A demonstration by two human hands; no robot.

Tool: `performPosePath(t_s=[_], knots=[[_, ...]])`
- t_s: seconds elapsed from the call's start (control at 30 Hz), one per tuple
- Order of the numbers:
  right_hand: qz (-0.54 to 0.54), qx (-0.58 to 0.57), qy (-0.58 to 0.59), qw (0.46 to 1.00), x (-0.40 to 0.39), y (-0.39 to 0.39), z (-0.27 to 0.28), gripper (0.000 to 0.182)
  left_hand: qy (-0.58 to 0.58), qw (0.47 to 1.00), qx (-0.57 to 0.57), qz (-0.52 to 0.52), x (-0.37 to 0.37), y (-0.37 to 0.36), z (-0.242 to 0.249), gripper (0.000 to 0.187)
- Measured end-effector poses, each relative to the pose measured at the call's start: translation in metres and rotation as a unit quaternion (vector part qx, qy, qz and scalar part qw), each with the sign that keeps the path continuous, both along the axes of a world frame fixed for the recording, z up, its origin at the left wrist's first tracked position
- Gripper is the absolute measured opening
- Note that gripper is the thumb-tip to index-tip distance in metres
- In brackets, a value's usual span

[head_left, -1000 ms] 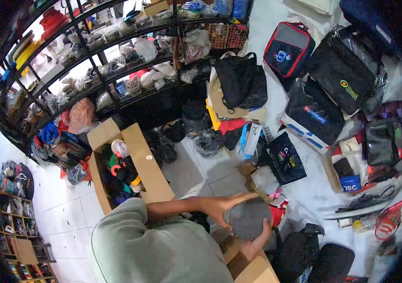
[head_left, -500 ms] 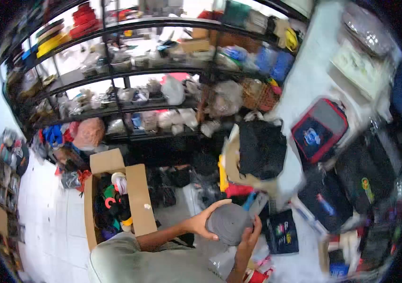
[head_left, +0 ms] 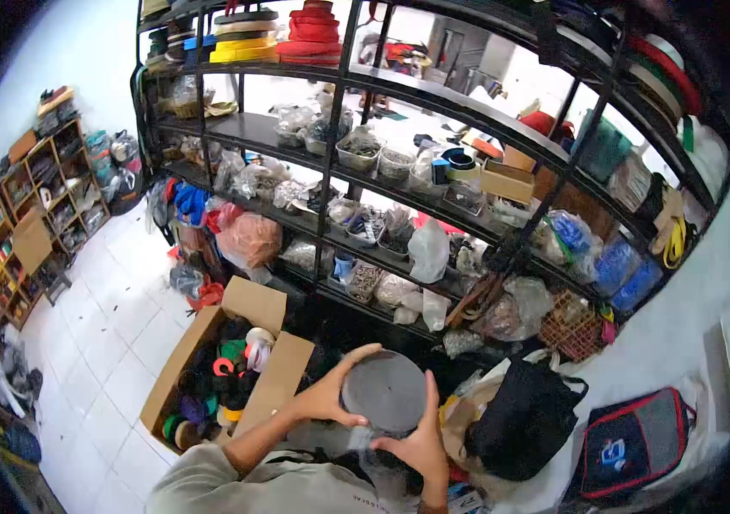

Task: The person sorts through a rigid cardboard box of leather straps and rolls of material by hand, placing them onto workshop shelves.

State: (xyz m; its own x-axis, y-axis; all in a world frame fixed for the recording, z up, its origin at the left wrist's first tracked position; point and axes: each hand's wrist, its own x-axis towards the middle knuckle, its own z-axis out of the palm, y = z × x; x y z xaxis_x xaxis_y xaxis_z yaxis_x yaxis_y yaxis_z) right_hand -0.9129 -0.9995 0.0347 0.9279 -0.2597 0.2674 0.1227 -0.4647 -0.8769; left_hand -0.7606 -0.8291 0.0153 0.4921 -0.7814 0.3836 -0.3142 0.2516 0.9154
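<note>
In front of my body I hold a flat round grey roll of webbing [head_left: 385, 392], wound in a tight coil, its flat side turned up to the camera. My left hand [head_left: 335, 392] grips the roll's left edge, fingers over the far side and thumb near the front. From the right, my right hand [head_left: 419, 441] clasps the other edge, its thumb along the near rim. Just left of my left forearm stands an open cardboard box [head_left: 275, 390] of colourful spools and rolls. A black bag [head_left: 523, 420] lies to the right of my right hand.
A black metal shelf rack [head_left: 254, 128] spans the far side, loaded with webbing rolls, baskets and plastic bags. A red-trimmed backpack [head_left: 635, 441] lies at right. White floor tiles [head_left: 95, 343] and a wooden cubby shelf [head_left: 48, 193] are at left.
The view has swung left toward the rack, so the box, black bag and backpack sit further right or lower. Both hands stay on the webbing roll; my right hand's grip has shifted slightly.
</note>
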Motion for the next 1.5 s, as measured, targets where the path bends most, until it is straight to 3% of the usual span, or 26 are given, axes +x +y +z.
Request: performPosePath(t_s=[0.1,0.13,0.17,0.27,0.3,0.37,0.5,0.63,0.67,0.73,0.77,0.8,0.83,0.9,0.97,1.03,1.17,1.2,1.23,1.27,1.3,1.33,1.37,1.4,1.5], knots=[[0.019,-0.074,0.003,0.997,0.024,-0.024,0.012,0.128,-0.020,0.998,0.029,0.058,0.002,-0.007,0.021,0.120],[0.031,-0.077,-0.020,0.996,0.029,-0.032,0.018,0.118,-0.059,0.982,0.159,0.088,-0.002,-0.005,0.057,0.122],[0.037,-0.081,-0.017,0.996,0.033,-0.044,0.020,0.118,-0.054,0.982,0.155,0.094,-0.001,-0.016,0.057,0.122],[0.036,-0.124,-0.115,0.985,0.049,-0.079,0.022,0.099,-0.065,0.994,-0.033,0.076,0.012,-0.051,0.046,0.128],[0.040,-0.122,-0.118,0.985,0.056,-0.087,0.026,0.099,-0.068,0.994,-0.031,0.081,0.013,-0.059,0.051,0.128],[0.074,-0.064,-0.191,0.977,0.073,-0.097,0.035,0.095,0.032,0.982,-0.174,0.068,0.016,-0.073,0.062,0.124],[0.047,-0.068,-0.238,0.968,0.110,-0.108,0.053,0.093,0.062,0.961,-0.245,0.112,0.025,-0.074,0.061,0.106],[0.026,-0.115,-0.327,0.938,0.174,-0.122,0.099,0.091,0.053,0.970,-0.143,0.187,0.034,-0.038,0.040,0.089],[0.021,-0.135,-0.365,0.921,0.197,-0.124,0.119,0.090,0.057,0.965,-0.154,0.204,0.036,-0.032,0.032,0.074],[0.008,-0.125,-0.382,0.916,0.237,-0.120,0.170,0.077,0.069,0.962,-0.102,0.243,0.039,-0.010,0.016,0.069],[-0.034,-0.201,-0.410,0.889,0.260,-0.120,0.198,0.071,0.079,0.954,-0.054,0.283,0.041,0.000,0.010,0.065],[-0.042,-0.193,-0.415,0.888,0.289,-0.119,0.223,0.072,0.121,0.941,-0.085,0.304,0.039,0.006,0.011,0.050],[-0.048,-0.186,-0.420,0.887,0.321,-0.118,0.248,0.074,0.119,0.942,-0.086,0.301,0.042,0.014,0.007,0.050],[-0.091,-0.232,-0.415,0.875,0.393,-0.123,0.287,0.080,0.129,0.913,-0.051,0.384,0.048,0.032,-0.004,0.041],[-0.160,-0.315,-0.332,0.875,0.457,-0.121,0.325,0.088,0.107,0.906,-0.078,0.401,0.058,0.051,-0.028,0.037],[-0.158,-0.337,-0.273,0.887,0.520,-0.126,0.347,0.096,0.128,0.878,-0.066,0.457,0.063,0.070,-0.043,0.034],[-0.125,-0.415,-0.137,0.891,0.648,-0.169,0.328,0.106,0.085,0.838,0.036,0.538,0.069,0.104,-0.061,0.030],[-0.115,-0.396,-0.122,0.903,0.639,-0.154,0.318,0.096,0.086,0.824,0.043,0.558,0.068,0.109,-0.063,0.028],[0.043,-0.308,-0.057,0.949,0.618,-0.149,0.317,0.079,0.076,0.820,0.089,0.561,0.070,0.123,-0.093,0.028],[0.081,-0.315,-0.030,0.945,0.614,-0.147,0.315,0.079,0.052,0.815,0.102,0.568,0.071,0.130,-0.111,0.032],[0.043,-0.360,-0.056,0.930,0.609,-0.144,0.312,0.075,-0.014,0.813,0.155,0.561,0.077,0.141,-0.127,0.035],[0.017,-0.403,-0.081,0.911,0.600,-0.139,0.308,0.072,0.026,0.828,0.190,0.527,0.076,0.149,-0.146,0.037],[0.004,-0.445,-0.102,0.890,0.602,-0.150,0.304,0.068,0.013,0.808,0.246,0.535,0.071,0.150,-0.152,0.036],[-0.005,-0.480,-0.127,0.868,0.596,-0.150,0.299,0.065,-0.030,0.794,0.318,0.517,0.064,0.158,-0.191,0.039],[-0.078,-0.543,-0.267,0.793,0.587,-0.156,0.277,0.054,0.118,0.800,0.444,0.385,0.037,0.176,-0.250,0.045]])
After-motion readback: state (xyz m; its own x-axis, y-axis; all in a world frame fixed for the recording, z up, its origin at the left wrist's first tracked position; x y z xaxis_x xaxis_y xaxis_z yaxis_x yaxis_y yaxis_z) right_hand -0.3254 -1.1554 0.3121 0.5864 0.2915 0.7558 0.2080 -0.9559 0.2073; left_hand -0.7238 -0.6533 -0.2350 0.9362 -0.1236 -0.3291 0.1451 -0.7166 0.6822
